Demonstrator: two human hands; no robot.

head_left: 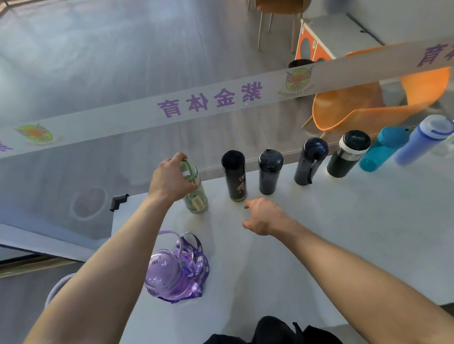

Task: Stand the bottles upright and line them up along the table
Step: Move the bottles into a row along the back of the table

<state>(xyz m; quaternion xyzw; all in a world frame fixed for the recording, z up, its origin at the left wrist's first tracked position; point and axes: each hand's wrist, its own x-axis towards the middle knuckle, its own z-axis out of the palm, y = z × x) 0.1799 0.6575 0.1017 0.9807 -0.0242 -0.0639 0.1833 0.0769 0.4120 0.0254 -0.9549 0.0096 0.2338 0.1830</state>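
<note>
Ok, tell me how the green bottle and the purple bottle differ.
The green bottle is slim and tall; the purple bottle is squat and rounded. The green one stands in the row along the table's far edge; the purple one sits apart, nearer the person. The left hand grips the green one; nothing touches the purple one. Both are see-through.

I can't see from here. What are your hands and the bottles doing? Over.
Left hand gripping green bottle, upright at row's end. Right hand open, empty. Purple bottle not yet in line. Nothing blocking.
</note>
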